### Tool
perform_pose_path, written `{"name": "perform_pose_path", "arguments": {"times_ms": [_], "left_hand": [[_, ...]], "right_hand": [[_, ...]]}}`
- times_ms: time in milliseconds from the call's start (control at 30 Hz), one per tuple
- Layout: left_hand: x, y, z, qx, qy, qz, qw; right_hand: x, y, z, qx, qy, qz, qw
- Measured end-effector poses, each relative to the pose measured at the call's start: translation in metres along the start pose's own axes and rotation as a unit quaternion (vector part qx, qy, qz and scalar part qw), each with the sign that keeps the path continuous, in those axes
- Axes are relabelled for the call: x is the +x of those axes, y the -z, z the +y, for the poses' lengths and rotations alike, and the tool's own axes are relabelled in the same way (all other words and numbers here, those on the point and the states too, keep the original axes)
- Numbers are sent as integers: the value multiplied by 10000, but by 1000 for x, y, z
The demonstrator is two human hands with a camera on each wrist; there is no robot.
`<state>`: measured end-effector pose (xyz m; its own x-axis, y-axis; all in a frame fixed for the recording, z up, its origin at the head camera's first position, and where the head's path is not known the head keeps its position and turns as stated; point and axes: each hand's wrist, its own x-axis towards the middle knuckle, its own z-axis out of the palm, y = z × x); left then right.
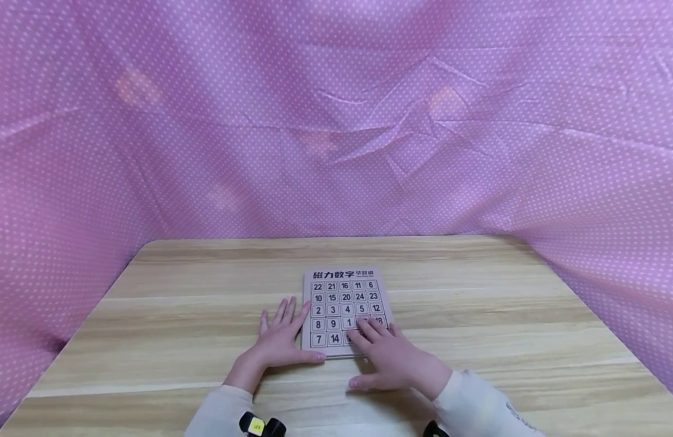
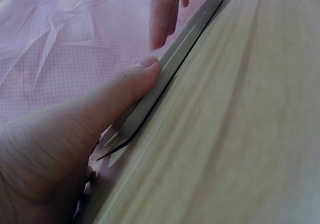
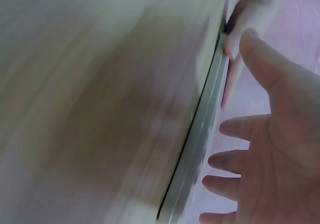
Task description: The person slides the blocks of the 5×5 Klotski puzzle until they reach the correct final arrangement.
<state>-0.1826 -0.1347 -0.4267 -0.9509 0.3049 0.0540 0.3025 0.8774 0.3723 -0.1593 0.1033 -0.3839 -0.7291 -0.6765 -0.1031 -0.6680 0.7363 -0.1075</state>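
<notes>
A flat grey number slide puzzle (image 1: 347,310) lies on the table, its square tiles printed with black numerals under a heading in Chinese characters. At its left side, my left hand (image 1: 278,343) has the fingers spread and straight, the index fingertip at the left edge. The left thumb (image 2: 135,82) touches the near edge by the corner. My right hand (image 1: 393,359) reaches over the lower right tiles with straight, spread fingers, hiding some numerals. In the right wrist view, the right thumb (image 3: 270,64) is held apart from the board's side (image 3: 192,159). Whether the right fingertips touch the tiles, I cannot tell.
The table (image 1: 178,315) has a light wood-grain top. A pink cloth (image 1: 336,121) with white dots hangs behind it and along both sides. Pale sleeves (image 1: 218,413) cover both forearms, and dark wrist devices (image 1: 262,425) show at the bottom of the head view.
</notes>
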Motion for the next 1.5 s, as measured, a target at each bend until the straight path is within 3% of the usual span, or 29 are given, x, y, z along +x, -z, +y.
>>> {"name": "perform_pose_path", "arguments": {"times_ms": [200,400,933,1500], "left_hand": [[0,1,1,-32,-25,1,10000],[-1,-2,-1,13,9,-1,10000],[-1,-4,1,20,50,-9,10000],[1,-1,1,78,76,-7,9999]], "right_hand": [[15,-3,-23,-254,331,-21,9991],[20,-3,-36,-304,351,-121,9989],[8,-10,-20,-32,312,-22,9995],[7,-3,-19,25,169,-150,9997]]}}
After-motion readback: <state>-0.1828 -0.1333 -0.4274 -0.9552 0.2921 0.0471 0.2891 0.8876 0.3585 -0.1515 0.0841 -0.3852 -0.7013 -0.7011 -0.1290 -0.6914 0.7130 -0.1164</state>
